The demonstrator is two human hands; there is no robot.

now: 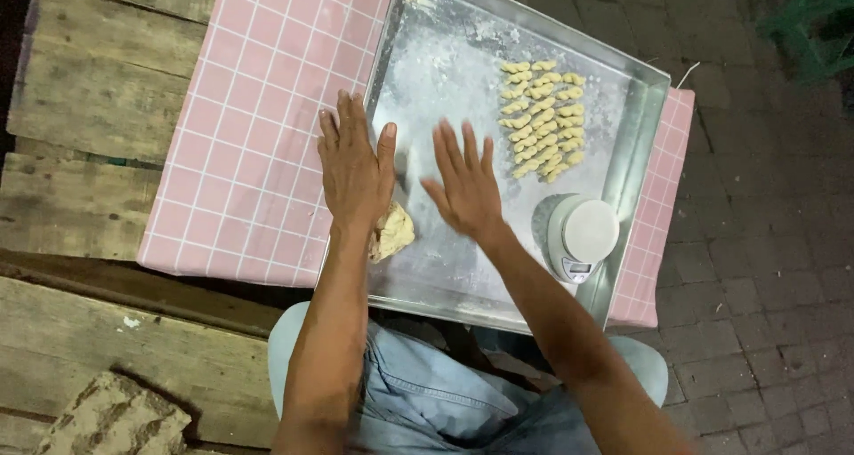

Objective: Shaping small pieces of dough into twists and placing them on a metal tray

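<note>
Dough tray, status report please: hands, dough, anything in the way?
Left hand and right hand open, flat, over floured tray. Dough lump beside left wrist. Twisted pieces in rows; scale near right forearm.

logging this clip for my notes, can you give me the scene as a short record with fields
setting: metal tray dusted with flour, on a pink checked cloth over wooden planks
left hand: flat, palm down, fingers spread, at the tray's left edge
right hand: flat, palm down, over the floured tray
dough lump: on the tray, by the left wrist
shaped pieces: small twisted dough pieces in rows, far side of tray
scale: small round kitchen scale, at the tray's right side
</note>
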